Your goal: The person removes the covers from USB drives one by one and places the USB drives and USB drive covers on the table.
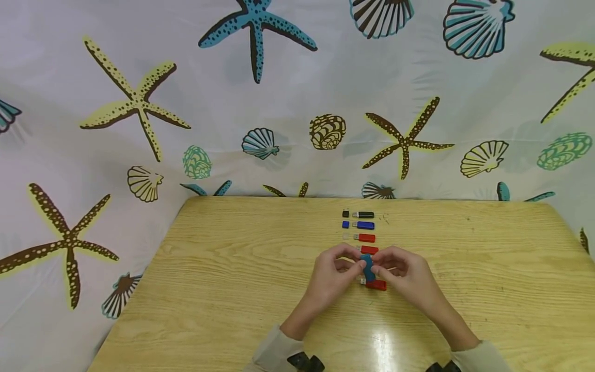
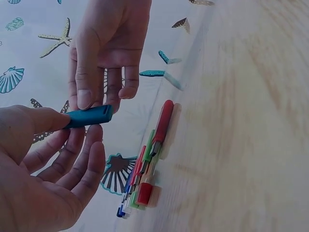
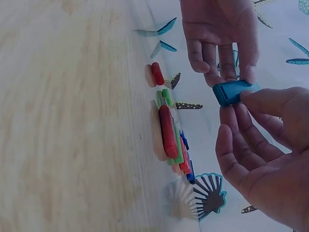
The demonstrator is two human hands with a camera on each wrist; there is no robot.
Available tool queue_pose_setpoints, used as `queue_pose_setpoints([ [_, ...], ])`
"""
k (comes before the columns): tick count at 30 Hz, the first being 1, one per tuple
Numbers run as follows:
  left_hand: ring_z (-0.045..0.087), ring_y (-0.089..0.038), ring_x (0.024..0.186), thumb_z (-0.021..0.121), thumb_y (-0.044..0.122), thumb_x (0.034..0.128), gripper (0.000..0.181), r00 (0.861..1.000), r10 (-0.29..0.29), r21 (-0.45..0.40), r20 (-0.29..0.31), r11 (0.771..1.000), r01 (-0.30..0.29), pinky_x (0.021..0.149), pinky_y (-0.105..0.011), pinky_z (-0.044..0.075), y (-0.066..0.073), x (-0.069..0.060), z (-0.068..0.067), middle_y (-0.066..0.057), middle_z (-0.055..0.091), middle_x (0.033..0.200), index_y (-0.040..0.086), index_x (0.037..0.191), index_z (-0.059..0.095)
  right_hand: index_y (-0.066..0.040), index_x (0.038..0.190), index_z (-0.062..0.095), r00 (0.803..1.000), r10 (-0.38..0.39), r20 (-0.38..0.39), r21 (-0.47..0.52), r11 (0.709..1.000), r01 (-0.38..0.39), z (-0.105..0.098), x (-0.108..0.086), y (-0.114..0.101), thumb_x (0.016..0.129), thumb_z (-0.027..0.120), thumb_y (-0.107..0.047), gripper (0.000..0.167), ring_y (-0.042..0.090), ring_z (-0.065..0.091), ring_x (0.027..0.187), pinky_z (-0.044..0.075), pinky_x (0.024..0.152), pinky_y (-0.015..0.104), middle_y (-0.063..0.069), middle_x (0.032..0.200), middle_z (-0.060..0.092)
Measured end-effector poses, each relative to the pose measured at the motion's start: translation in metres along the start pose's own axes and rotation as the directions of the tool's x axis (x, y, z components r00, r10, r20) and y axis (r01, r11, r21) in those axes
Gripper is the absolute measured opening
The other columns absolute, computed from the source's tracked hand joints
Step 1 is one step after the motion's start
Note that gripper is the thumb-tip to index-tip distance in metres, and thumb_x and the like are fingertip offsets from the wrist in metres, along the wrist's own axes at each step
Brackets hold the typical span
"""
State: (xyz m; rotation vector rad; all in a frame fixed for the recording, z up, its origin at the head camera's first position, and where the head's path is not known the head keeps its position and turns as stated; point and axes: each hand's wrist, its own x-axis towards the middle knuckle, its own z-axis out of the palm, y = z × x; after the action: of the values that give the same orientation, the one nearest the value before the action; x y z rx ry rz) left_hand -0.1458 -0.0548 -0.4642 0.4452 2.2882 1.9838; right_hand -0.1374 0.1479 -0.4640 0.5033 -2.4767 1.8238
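Note:
Between my two hands is a teal USB flash drive (image 1: 368, 268), held up over the table. My left hand (image 1: 331, 274) pinches one end of it between thumb and fingers. My right hand (image 1: 406, 271) pinches the other end the same way. In the left wrist view the teal flash drive (image 2: 91, 117) lies nearly level, with a slot near its end. The right wrist view shows the teal flash drive (image 3: 231, 92) too, partly covered by fingertips. Just below the hands a red flash drive (image 1: 377, 285) lies on the table.
Beyond the hands, a column of flash drives runs away from me: black (image 1: 365, 215), blue (image 1: 365, 226) and red ones (image 1: 366, 238). A black cap (image 1: 345, 214) and a blue cap (image 1: 345, 225) lie left of theirs. Patterned cloth hangs behind the wooden table (image 1: 232, 289).

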Motion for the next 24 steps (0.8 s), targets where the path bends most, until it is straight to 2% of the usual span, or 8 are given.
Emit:
queue_pose_setpoints([
  [6,0.073,-0.041,0.084,0.071,0.007,0.0973,0.009,1.000,0.013,-0.024,-0.005,1.000,-0.013,0.061,-0.018,0.048,0.002,0.000,-0.002,-0.010,0.067,0.103,0.003,0.105,0.070,-0.006,0.107,0.072,1.000,0.021,0.011,-0.008,1.000,-0.020,-0.001,0.000,0.002,0.094,0.075,-0.007,0.013,0.022,0.074,0.088,0.060,0.074,0.029,0.007,0.100,0.074],
  [11,0.071,-0.045,0.084,0.071,0.005,0.0969,0.008,1.000,0.009,-0.052,-0.006,0.999,-0.010,0.063,-0.019,0.051,0.002,-0.001,-0.003,-0.010,0.066,0.102,0.002,0.104,0.068,-0.006,0.108,0.071,0.999,0.013,0.034,-0.005,1.000,-0.013,-0.001,-0.001,0.002,0.094,0.075,-0.006,0.014,0.023,0.072,0.090,0.061,0.074,0.030,0.007,0.100,0.074],
  [13,0.070,-0.046,0.087,0.071,0.004,0.0968,0.010,1.000,0.017,-0.059,0.003,0.998,-0.017,0.064,-0.026,0.056,0.002,0.000,-0.005,-0.011,0.065,0.102,0.001,0.106,0.067,-0.006,0.108,0.071,0.999,0.014,0.041,-0.001,1.000,-0.014,-0.001,-0.001,0.002,0.094,0.075,-0.006,0.014,0.023,0.072,0.090,0.061,0.073,0.030,0.007,0.100,0.073],
  [18,0.072,-0.036,0.094,0.071,0.001,0.0961,0.015,0.998,0.054,-0.053,0.026,0.997,-0.052,0.075,-0.034,0.062,0.001,0.002,-0.008,-0.014,0.066,0.109,-0.001,0.111,0.067,-0.006,0.108,0.072,0.998,0.018,0.061,0.012,1.000,-0.018,-0.003,0.000,0.001,0.096,0.073,-0.007,0.013,0.025,0.072,0.090,0.061,0.071,0.032,0.008,0.100,0.073],
  [20,0.071,-0.032,0.096,0.071,0.000,0.0957,0.018,0.998,0.057,-0.044,0.030,0.997,-0.056,0.077,-0.028,0.060,0.000,0.002,-0.009,-0.014,0.066,0.112,-0.002,0.113,0.067,-0.006,0.109,0.072,0.997,0.017,0.072,0.012,1.000,-0.018,-0.003,0.000,0.001,0.097,0.072,-0.009,0.012,0.025,0.072,0.091,0.061,0.069,0.033,0.008,0.101,0.073],
  [24,0.071,-0.027,0.099,0.072,0.000,0.0947,0.023,0.998,0.053,-0.008,0.038,0.999,-0.053,0.081,-0.027,0.059,0.000,0.003,-0.011,-0.012,0.067,0.115,-0.003,0.117,0.068,-0.006,0.111,0.072,0.995,0.013,0.095,0.013,1.000,-0.014,-0.005,0.000,0.001,0.100,0.068,-0.010,0.012,0.028,0.073,0.090,0.061,0.066,0.037,0.009,0.103,0.072],
])
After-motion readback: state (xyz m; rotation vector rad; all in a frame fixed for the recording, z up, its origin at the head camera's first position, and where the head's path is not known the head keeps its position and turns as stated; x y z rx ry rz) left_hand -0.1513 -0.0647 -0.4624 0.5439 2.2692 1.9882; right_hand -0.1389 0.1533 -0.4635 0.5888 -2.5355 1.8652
